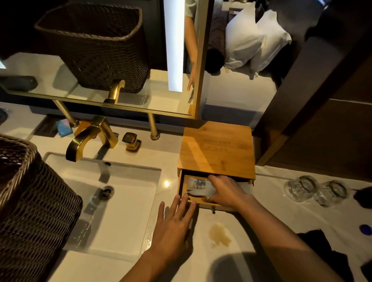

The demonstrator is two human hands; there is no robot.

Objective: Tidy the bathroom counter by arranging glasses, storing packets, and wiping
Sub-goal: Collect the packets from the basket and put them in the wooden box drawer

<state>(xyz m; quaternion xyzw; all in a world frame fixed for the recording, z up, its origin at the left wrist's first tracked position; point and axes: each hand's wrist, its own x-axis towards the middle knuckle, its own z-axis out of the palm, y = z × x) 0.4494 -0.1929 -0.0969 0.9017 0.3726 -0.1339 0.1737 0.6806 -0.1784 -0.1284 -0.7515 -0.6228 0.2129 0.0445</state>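
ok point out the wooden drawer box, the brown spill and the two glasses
wooden drawer box (217, 151), head view, bare top panel
brown spill (220, 234), head view, middle of stain
two glasses (303, 188), head view, left glass's upturned base

Right hand (225, 192) inside the open drawer (183, 191) of a square wooden box (218, 151), pressing on pale flat packets (196, 184). Left hand (173, 228) flat on the white stone counter (195, 268), fingertips touching the drawer's front edge. Brown puddle (220, 234) just in front of the drawer. Two clear upside-down glasses (317, 191) near the counter's right edge. Gold tap (90, 138) behind the white sink (121, 204). Dark woven basket (20, 207) at the left edge.
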